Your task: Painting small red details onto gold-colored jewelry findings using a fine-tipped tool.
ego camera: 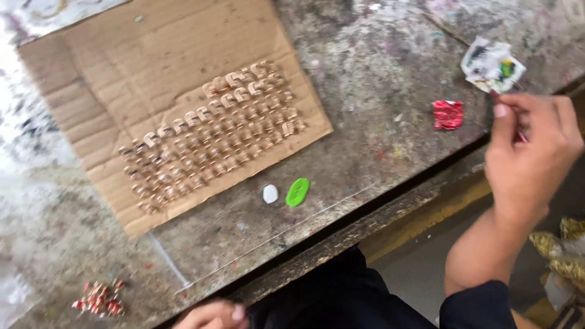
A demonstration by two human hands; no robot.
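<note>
Far left, near the front edge of the tabletop, a small heap of red-and-gold bits lies loose on the paint-stained surface. Above it, a cardboard sheet lies flat at a slant, w/ rows of small copper-coloured clips packed close together across its middle, touching one another. A clear plastic sheet lies over the tabletop's front part, its edge running diagonally below the cardboard.

Bottom centre, the left hand shows only in part at the picture's lower edge, by the tabletop's rim and a dark garment; fingers curled, can't tell if they hold anything.

Just right of the cardboard's lower corner: a white blob & a green blob, side by side, near but apart.

Further right, a crumpled red foil lies on the tabletop. Above & right of it, a paint-smeared paper scrap.

Far right, the right hand is raised over the tabletop's edge, just right of the foil, not touching it. Thumb & fingers pressed together, pinching a thin red piece, mostly hidden by the hand; blurred. Gold foil wrap sits below, off the tabletop.
</note>
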